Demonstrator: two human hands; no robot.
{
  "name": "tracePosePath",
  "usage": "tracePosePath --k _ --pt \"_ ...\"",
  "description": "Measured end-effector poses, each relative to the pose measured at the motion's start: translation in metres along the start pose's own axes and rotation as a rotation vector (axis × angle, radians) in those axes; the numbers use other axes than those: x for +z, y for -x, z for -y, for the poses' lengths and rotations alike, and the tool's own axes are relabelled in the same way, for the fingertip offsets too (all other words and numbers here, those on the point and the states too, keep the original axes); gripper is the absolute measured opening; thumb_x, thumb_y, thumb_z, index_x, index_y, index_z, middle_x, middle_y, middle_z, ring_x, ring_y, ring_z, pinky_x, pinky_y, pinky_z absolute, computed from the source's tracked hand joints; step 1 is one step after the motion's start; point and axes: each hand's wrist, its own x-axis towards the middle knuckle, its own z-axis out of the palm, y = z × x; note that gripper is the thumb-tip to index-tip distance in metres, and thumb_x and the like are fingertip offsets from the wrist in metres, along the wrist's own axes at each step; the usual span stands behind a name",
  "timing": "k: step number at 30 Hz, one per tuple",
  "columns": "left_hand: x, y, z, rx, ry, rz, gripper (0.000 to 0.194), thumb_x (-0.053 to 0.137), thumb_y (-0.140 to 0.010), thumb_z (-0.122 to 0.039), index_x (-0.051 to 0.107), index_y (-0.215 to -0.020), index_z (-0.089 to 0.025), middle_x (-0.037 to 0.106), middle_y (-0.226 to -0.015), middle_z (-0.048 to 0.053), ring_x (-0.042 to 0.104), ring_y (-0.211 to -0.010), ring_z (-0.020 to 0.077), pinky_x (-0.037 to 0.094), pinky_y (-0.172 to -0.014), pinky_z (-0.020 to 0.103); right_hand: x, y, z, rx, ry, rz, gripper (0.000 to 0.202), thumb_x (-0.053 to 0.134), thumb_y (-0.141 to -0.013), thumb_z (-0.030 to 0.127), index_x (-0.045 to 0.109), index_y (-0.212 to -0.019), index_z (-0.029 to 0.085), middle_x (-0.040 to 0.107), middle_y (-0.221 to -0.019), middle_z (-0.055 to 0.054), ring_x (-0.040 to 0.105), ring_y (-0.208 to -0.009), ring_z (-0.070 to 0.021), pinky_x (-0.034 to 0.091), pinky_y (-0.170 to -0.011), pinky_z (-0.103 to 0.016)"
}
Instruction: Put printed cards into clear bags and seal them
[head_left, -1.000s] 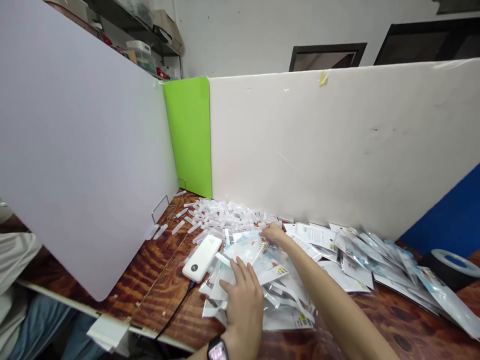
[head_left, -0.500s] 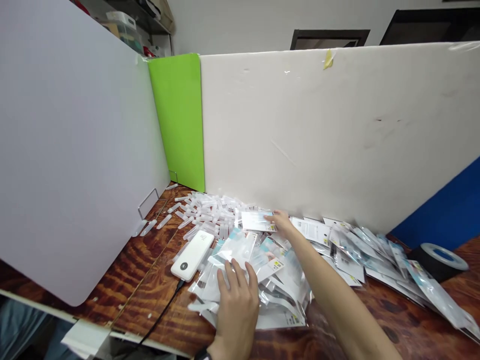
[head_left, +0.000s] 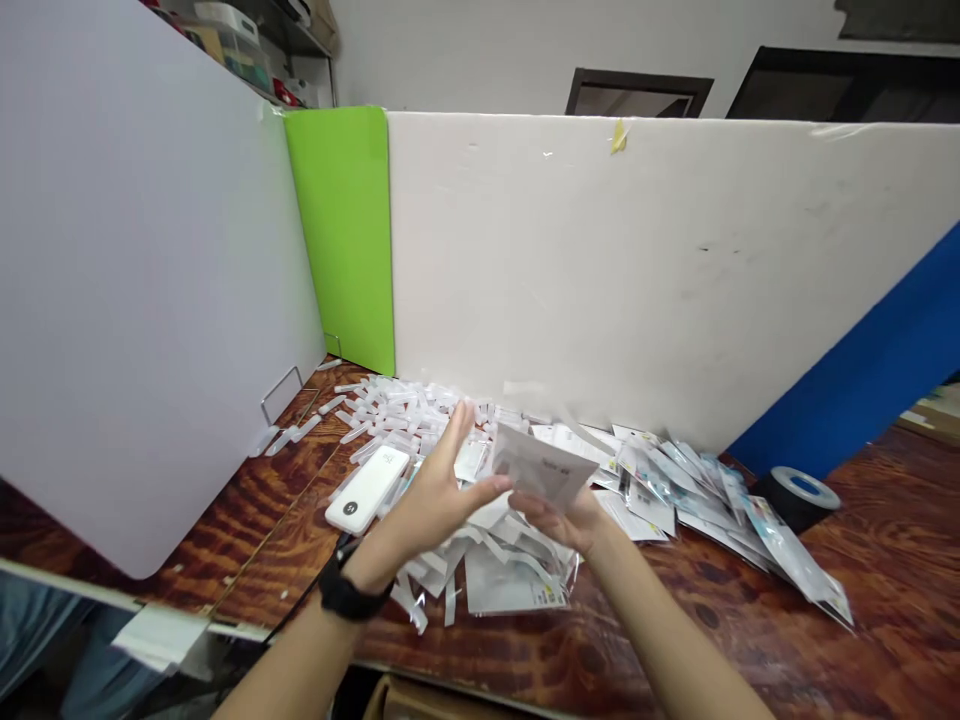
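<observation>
My right hand (head_left: 566, 522) holds a flat card packet (head_left: 546, 466) in a clear plastic sleeve, raised and tilted above the pile. A pale, blurred strip or flap sticks out beyond its upper edge. Close to the packet's left side, my left hand (head_left: 435, 492) is open, its thumb stretched towards the packet and its fingers pointing up; a dark watch (head_left: 351, 590) is on that wrist. Beneath both hands lies a loose pile of clear packets and white strips (head_left: 517, 585).
Small translucent plastic tubes (head_left: 397, 408) are heaped by the back panel (head_left: 525, 250). Left of the pile lies a white power bank (head_left: 367, 490) with a cable. More sleeved packets (head_left: 712, 500) spread rightward to a black roll (head_left: 795, 498). A white panel (head_left: 150, 300) stands at left.
My right hand has lifted a packet from the back of the pile and brought it nearer. My left hand has risen off the pile to beside it. The view has shifted slightly.
</observation>
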Motion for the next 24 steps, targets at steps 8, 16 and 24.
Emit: tracePosePath --k 8,16,24 --pt "0.014 0.034 -0.016 -0.056 0.8 0.04 0.042 0.069 -0.074 -0.04 0.064 -0.103 -0.01 0.073 -0.092 0.012 0.069 -0.083 0.025 0.053 -0.073 0.033 0.057 0.063 -0.027 -0.056 0.257 -0.039 0.043 0.05 -0.085 0.055 0.06 -0.11 0.021 0.07 -0.091 -0.009 0.067 -0.072 -0.0206 0.054 -0.062 -0.032" --pt "0.071 0.082 -0.014 -0.112 0.958 0.06 0.038 0.072 -0.073 -0.036 0.064 -0.099 -0.01 0.072 -0.085 0.011 0.068 -0.076 0.0213 0.052 -0.072 0.032 0.023 0.147 -0.043 -0.643 0.551 -0.452 0.059 0.052 -0.087 0.048 0.027 -0.138 0.031 0.047 -0.136 -0.013 0.056 -0.114 -0.0265 0.048 -0.092 -0.042" --pt "0.072 0.121 -0.008 -0.141 0.909 0.118 0.036 0.074 -0.071 -0.034 0.067 -0.097 -0.01 0.071 -0.081 0.009 0.064 -0.061 0.0151 0.049 -0.06 0.025 0.062 0.158 -0.056 -0.572 0.891 -0.363 0.04 0.062 -0.081 0.04 0.054 -0.118 0.025 0.055 -0.127 -0.01 0.052 -0.116 -0.0297 0.048 -0.092 -0.042"
